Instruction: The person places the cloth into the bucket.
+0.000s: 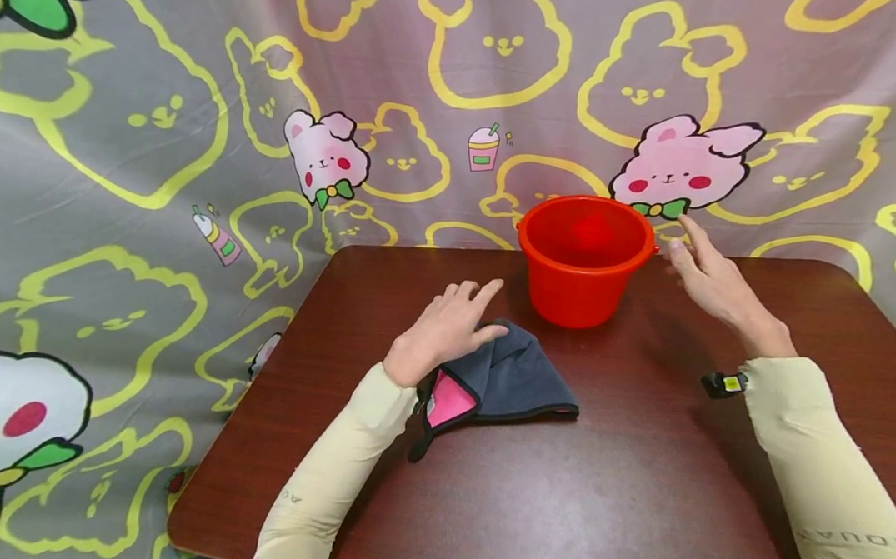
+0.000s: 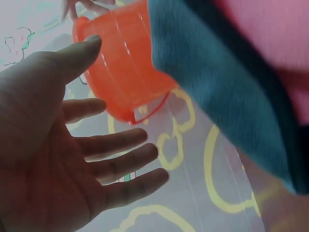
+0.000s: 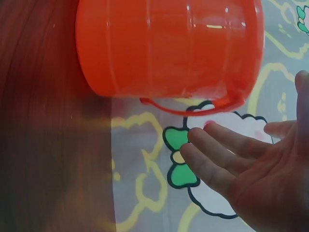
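A red plastic bucket [image 1: 578,289] stands upright on the table, towards its far edge; its thin red handle [image 3: 203,111] hangs down in the right wrist view. In front of it lies a crumpled grey-blue cloth [image 1: 522,374] with a pink underside, dark edging and a small dark loop. My left hand [image 1: 449,325] is over the cloth's far left part, fingers extended and holding nothing. Just right of the bucket's rim, my right hand [image 1: 718,283] hovers with its fingers loosely extended, apart from the bucket in the right wrist view.
The dark brown wooden table [image 1: 558,501] has rounded corners. A patterned curtain [image 1: 397,77] with cartoon rabbits hangs behind it and along the left side. A small black device [image 1: 723,385] sits at my right sleeve's cuff.
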`<control>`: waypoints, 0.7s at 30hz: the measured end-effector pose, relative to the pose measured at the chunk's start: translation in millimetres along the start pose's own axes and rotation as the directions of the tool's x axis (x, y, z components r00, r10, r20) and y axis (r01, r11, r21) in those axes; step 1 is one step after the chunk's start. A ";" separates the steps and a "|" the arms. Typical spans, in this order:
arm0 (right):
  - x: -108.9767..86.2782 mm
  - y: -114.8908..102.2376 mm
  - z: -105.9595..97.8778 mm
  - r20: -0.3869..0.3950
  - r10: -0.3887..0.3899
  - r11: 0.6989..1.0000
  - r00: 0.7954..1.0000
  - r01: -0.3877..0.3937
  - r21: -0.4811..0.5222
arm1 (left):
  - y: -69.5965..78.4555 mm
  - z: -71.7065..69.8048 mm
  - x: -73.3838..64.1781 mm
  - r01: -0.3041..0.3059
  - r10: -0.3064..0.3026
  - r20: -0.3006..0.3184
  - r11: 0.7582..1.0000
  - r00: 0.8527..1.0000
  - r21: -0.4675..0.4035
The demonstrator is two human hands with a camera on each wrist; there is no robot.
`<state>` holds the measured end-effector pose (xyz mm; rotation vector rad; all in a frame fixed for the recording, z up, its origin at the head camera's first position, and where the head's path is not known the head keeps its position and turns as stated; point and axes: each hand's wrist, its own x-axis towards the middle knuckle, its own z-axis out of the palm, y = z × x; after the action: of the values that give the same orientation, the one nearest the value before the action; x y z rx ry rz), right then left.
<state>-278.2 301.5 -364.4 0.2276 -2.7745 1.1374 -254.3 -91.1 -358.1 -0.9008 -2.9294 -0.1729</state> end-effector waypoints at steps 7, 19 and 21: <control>5.1 -6.5 11.8 0.018 0.031 0.998 0.999 -0.032 0.054 | 14.8 8.2 -5.2 -0.008 0.007 0.092 1.000 0.996 0.014; 9.8 -11.3 33.4 0.068 0.039 0.953 0.997 -0.057 0.298 | 38.2 24.8 -14.3 0.029 -0.031 0.399 1.000 0.916 0.012; 9.8 -12.3 35.5 0.059 0.050 0.942 0.997 -0.067 0.327 | 41.6 31.3 -14.8 0.019 -0.035 0.438 0.999 0.898 0.040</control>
<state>-287.8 267.0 -379.2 0.2096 -2.6311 1.6312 -219.8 -61.2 -387.0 -1.0102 -3.3438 0.0965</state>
